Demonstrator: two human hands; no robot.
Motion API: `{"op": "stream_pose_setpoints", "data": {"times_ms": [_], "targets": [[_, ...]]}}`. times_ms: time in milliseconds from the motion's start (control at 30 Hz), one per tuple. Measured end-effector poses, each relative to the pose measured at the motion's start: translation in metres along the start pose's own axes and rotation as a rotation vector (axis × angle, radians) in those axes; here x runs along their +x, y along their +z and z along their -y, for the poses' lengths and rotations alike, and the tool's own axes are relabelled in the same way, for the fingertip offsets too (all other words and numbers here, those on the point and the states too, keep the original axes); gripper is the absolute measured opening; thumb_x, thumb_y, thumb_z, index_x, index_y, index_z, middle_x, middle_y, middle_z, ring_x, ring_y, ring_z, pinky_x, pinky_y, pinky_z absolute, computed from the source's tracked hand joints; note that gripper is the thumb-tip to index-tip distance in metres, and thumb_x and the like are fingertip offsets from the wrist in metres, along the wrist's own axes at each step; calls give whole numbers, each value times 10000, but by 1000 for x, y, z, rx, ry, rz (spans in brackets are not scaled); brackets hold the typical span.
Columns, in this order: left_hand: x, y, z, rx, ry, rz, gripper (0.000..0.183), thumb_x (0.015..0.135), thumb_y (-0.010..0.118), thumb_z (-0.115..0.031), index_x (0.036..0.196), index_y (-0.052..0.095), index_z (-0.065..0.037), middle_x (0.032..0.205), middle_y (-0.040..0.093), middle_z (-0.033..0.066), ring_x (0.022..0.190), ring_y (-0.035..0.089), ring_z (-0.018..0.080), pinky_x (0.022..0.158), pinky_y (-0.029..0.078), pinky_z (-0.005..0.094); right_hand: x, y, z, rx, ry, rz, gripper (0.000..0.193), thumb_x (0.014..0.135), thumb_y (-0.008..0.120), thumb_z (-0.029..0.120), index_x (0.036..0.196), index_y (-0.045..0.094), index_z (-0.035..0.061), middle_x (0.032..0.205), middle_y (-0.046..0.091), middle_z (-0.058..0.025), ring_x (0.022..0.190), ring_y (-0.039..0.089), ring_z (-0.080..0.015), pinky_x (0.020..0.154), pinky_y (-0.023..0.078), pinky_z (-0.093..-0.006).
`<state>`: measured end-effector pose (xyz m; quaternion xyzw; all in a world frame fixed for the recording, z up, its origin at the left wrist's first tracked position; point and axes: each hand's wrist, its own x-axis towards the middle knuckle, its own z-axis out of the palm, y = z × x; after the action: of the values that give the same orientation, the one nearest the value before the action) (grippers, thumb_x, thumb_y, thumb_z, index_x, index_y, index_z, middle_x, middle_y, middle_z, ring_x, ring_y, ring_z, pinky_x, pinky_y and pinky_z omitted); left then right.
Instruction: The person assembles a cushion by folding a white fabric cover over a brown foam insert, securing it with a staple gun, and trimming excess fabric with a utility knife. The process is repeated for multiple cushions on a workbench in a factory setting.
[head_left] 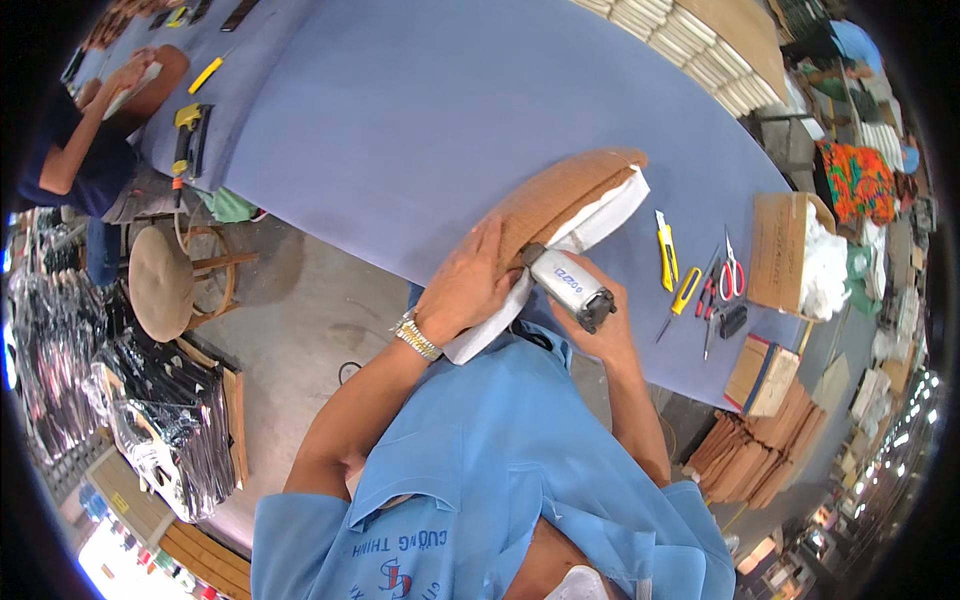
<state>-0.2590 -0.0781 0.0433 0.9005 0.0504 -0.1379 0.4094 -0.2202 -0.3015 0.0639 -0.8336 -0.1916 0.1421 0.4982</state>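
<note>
A curved brown upholstered pad [545, 205] with white backing fabric [610, 205] along its edge rests tilted at the table's near edge, close against my body. My left hand [465, 285] grips the pad's near end, fingers over the brown cover and the fold. In my right hand [608, 318] is a staple gun [570, 282] with a silver-grey body. Its nose meets the pad's edge beside my left fingertips. My right fingers are partly hidden behind the tool's body.
On the blue table [400, 110], a yellow utility knife [667, 250], a yellow-handled screwdriver [686, 290] and red scissors [732, 275] lie right, near a cardboard box [780, 250]. At far left, a co-worker's hands [125, 75] touch another brown pad, near a yellow staple gun [187, 135]. A stool [160, 283] stands below.
</note>
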Motion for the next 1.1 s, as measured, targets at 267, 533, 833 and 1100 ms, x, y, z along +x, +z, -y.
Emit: {"op": "stream_pose_setpoints", "data": {"times_ms": [267, 533, 833, 1100], "targets": [[-1, 5, -4, 92, 47, -47, 791, 927, 730, -202, 1528, 340, 134, 1520, 471, 349, 1452, 460, 413, 1216, 393, 430, -10, -2, 10, 32, 19, 17, 590, 739, 781, 107, 1316, 679, 37, 1155, 755, -185, 1040, 757, -345, 892, 593, -380], [-5, 5, -7, 134, 34, -63, 806, 924, 726, -220, 1544, 334, 117, 1494, 505, 347, 1423, 500, 407, 1193, 414, 439, -6, -5, 19, -3, 40, 103, 588, 738, 780, 94, 1314, 672, 45, 1150, 748, -192, 1029, 746, -371, 892, 595, -384], [-3, -3, -11, 158, 20, -49, 828, 903, 741, -209, 1548, 331, 109, 1493, 516, 335, 1395, 527, 417, 1181, 428, 448, -7, 10, 23, 3, 91, 11, 621, 716, 792, 102, 1321, 665, 50, 1145, 747, -187, 1062, 734, -390, 900, 591, -409], [-1, -9, -17, 94, -79, 58, 837, 882, 733, -172, 1554, 320, 109, 1486, 516, 342, 1424, 498, 417, 1183, 429, 454, -12, 4, 21, -19, 22, 68, 615, 704, 796, 104, 1304, 674, 42, 1189, 735, -193, 1061, 735, -371, 916, 583, -404]]}}
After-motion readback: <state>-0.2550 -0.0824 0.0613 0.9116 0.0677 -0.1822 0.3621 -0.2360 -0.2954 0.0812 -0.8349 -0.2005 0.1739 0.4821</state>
